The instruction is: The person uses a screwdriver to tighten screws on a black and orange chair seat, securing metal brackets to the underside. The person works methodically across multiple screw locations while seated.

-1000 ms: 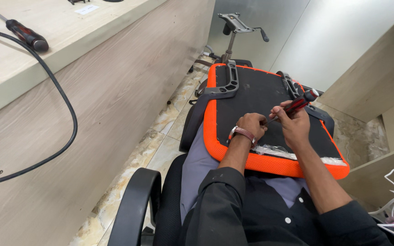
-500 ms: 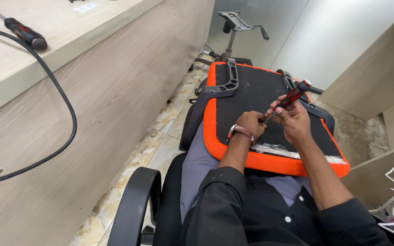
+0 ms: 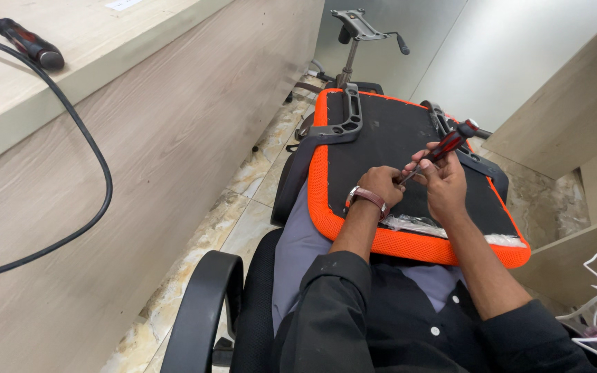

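A single head-worn camera looks steeply down and forward over the seated person's chest and lap, close enough that both forearms fill the lower middle of the frame. It faces toward twelve o'clock, where the upturned orange-edged seat pad (image 3: 416, 186) lies across the lap; the wooden worktop (image 3: 70, 62) runs off at ten o'clock and the marble floor (image 3: 243, 207) shows below it

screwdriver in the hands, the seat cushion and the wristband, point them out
screwdriver (image 3: 448, 144), head view, on its red and black handle above the right hand
seat cushion (image 3: 381, 131), head view, on the bare black underside inside the orange rim
wristband (image 3: 370, 198), head view, on the brown strap across the left wrist
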